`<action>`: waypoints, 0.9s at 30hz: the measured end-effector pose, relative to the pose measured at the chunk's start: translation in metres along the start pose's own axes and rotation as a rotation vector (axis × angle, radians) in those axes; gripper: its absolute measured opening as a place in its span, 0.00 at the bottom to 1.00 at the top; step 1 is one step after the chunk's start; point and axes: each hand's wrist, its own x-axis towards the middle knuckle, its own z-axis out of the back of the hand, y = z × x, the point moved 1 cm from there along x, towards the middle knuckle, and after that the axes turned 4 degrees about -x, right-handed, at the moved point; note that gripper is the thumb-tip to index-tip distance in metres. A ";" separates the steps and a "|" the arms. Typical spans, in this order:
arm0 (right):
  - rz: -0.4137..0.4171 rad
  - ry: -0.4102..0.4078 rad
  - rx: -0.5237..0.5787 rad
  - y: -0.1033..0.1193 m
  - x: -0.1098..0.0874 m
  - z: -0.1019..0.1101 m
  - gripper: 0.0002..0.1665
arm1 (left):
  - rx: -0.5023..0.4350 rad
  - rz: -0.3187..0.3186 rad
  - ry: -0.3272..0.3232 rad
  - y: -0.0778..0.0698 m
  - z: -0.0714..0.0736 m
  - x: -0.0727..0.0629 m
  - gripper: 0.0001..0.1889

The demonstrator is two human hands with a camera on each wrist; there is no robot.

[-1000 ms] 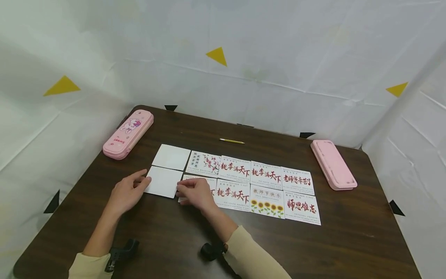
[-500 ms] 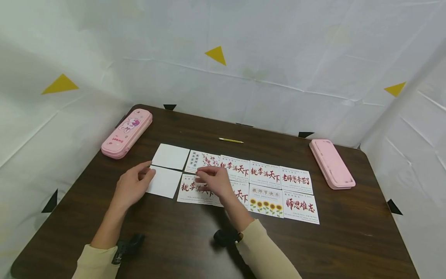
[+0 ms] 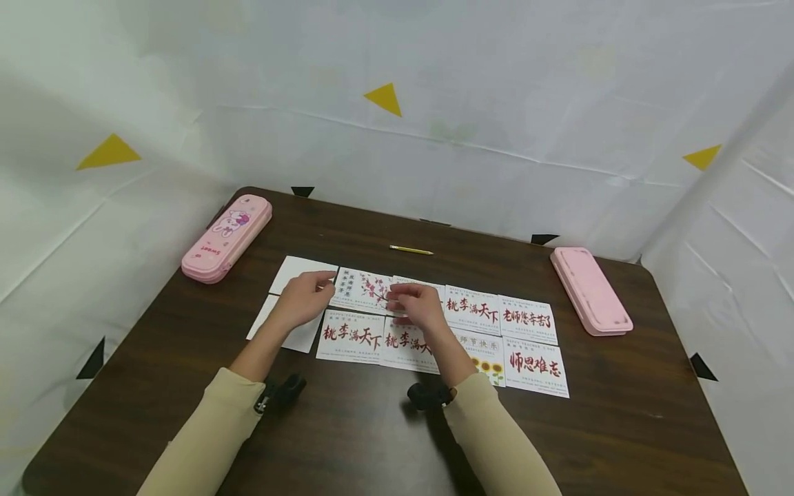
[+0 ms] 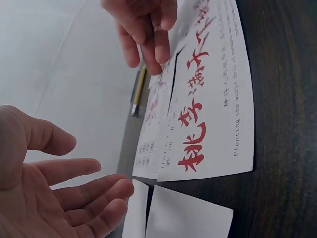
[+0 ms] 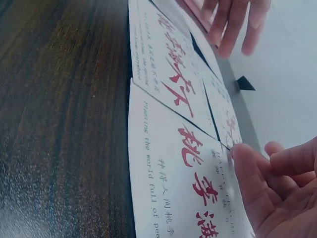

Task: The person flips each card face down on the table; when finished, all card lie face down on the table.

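Sheeting (image 3: 527, 69) is hanging behind the surface (image 3: 620, 427) and along both sides. Toward the far corners, a left case (image 3: 227, 238) is showing a rabbit and "Sweet" on its closed lid, and a right case (image 3: 591, 292) is turning a plain pink face upward; both are keeping their insides hidden. The left hand (image 3: 300, 302) is hovering over the blank cards (image 3: 304, 336), its fingers spreading loosely and holding nothing, its fingertips lying near the blossom card (image 3: 372, 286). The right hand (image 3: 420, 307) is hanging beside that card, over red-lettered cards (image 3: 474, 310), its fingers curving loosely and gripping nothing; whether they are touching paper, I cannot tell. Ten cards are lying between the cases in two rows of five. Blank ones are filling the left end, blossoms and three red texts are following in the far row, and two red texts, the sunflower card (image 3: 490, 366) and another red text are completing the near row. Beyond them a yellow pencil (image 3: 411, 250) is resting.
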 end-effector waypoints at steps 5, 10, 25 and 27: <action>-0.013 -0.001 -0.005 -0.002 0.001 -0.001 0.15 | 0.011 0.040 0.045 0.002 -0.007 0.010 0.25; -0.017 -0.007 0.003 -0.002 0.001 0.001 0.15 | 0.004 0.058 0.051 0.003 -0.008 0.012 0.25; -0.025 -0.045 -0.068 0.001 0.002 0.004 0.16 | -0.012 0.059 0.057 0.006 -0.007 0.014 0.26; -0.017 -0.038 -0.081 0.003 0.002 0.003 0.16 | -0.009 0.055 0.060 0.006 -0.007 0.015 0.26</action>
